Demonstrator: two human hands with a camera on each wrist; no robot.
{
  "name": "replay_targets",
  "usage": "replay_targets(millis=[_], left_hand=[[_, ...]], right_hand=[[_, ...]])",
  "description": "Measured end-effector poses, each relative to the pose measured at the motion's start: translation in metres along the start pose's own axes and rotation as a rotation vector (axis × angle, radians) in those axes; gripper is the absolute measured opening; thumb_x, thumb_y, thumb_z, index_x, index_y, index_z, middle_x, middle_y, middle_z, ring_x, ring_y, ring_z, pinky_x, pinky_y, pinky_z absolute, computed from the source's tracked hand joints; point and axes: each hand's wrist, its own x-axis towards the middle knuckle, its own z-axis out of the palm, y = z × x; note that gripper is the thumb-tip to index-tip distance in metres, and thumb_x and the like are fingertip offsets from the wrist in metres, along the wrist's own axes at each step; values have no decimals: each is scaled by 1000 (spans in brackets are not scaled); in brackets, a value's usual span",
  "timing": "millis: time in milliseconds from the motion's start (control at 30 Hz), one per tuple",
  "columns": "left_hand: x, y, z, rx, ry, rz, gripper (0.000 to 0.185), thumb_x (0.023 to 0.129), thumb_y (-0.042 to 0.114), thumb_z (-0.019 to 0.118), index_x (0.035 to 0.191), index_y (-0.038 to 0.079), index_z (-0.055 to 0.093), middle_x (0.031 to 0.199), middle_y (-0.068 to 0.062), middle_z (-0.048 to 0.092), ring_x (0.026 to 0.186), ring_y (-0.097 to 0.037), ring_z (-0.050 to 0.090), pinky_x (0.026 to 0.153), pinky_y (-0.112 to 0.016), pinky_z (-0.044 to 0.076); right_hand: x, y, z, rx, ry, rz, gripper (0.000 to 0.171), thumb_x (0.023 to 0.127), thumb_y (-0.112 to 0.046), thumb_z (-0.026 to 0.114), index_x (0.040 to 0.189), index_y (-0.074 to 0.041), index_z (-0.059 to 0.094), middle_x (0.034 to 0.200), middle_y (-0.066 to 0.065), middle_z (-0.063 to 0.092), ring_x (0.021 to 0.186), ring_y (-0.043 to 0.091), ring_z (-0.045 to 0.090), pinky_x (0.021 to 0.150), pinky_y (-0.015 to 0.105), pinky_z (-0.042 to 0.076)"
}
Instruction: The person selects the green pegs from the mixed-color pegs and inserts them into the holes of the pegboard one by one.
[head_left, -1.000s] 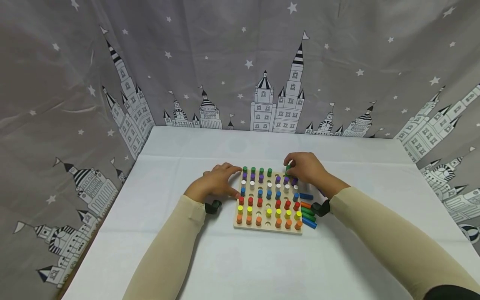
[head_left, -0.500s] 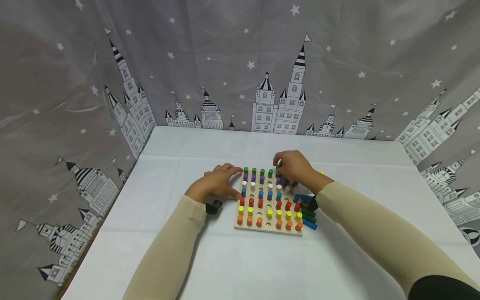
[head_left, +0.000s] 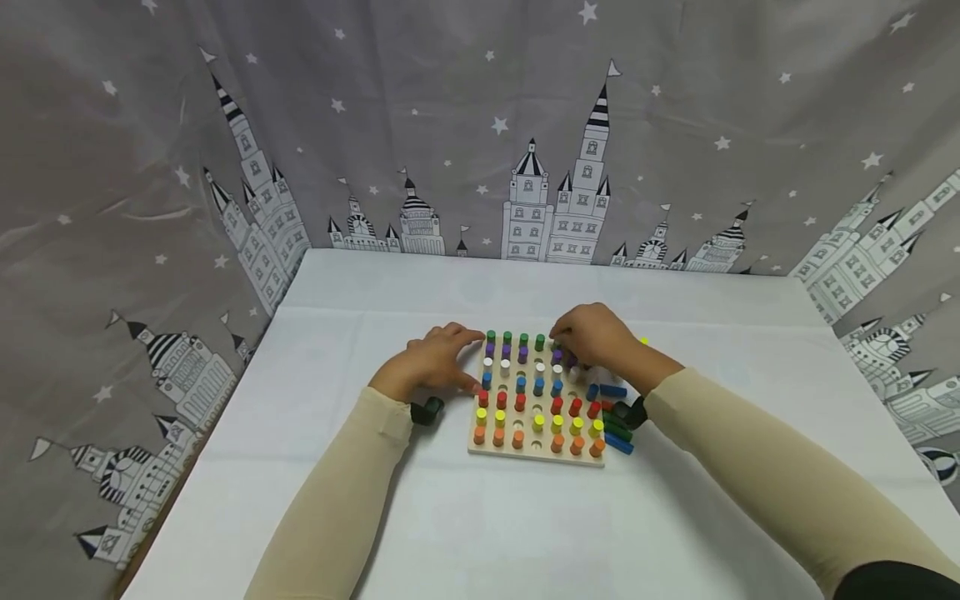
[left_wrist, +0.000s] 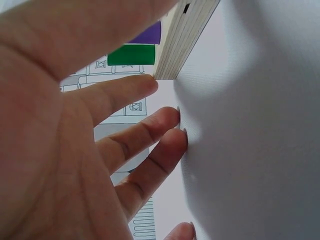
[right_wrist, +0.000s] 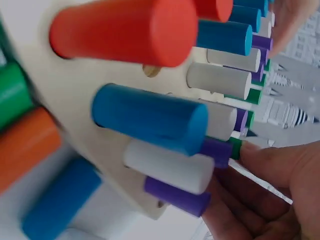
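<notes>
Nearest us, most holes of the wooden board (head_left: 534,454) already hold colored pegs, a few holes gape empty, and loose pegs (head_left: 617,429) lie just beside its right edge. Our left hand (head_left: 431,364) rests open-fingered against the board's left side. At the far row our right hand (head_left: 596,335) curls over a green peg (right_wrist: 235,146), with purple pegs crowding close around it.

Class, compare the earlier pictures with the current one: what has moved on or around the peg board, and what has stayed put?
The right hand carried a green peg leftward along the back row and lowered it at the peg board. The left hand stayed on the board's left edge; the loose pegs by its right side stayed.
</notes>
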Motion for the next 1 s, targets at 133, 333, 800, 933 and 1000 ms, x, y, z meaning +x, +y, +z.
replay_targets(millis=[133,333,800,933,1000], left_hand=[[0,0,-1,0,-2,-3,93,83,45,89,161,26,43,166,-8,41,151,-36,39,118,-71,33],[1,2,-4,5,3,2,94,82,45,89,161,26,43,165,-8,42,151,-36,39,117,-70,34],[1,0,-2,-1,1,-8,95,83,46,89,162,26,41,167,-8,40,153,-38,37,119,-75,30],[0,1,-2,-2,6,-11,95,82,47,90,161,26,42,166,-8,41,152,-37,37,118,-73,31],[0,1,-1,-7,2,-13,94,81,47,90,161,26,43,166,-8,41,152,-37,38,118,-72,33]], right_hand=[[-11,11,-3,103,51,48,31,109,-24,59,129,-8,76,129,11,76,125,32,67,113,54,51],[-59,18,-19,112,60,136,28,104,-28,66,120,-10,80,118,11,79,109,31,69,94,48,61],[-119,26,25,-67,-28,113,11,94,-19,80,103,-14,84,95,-1,79,87,18,66,90,47,63],[-117,18,33,-187,-5,84,8,94,-21,79,98,-14,81,83,-4,74,72,14,60,74,39,62],[-116,16,35,-227,3,82,7,95,-21,78,98,-15,79,79,-4,70,68,14,56,67,34,59]])
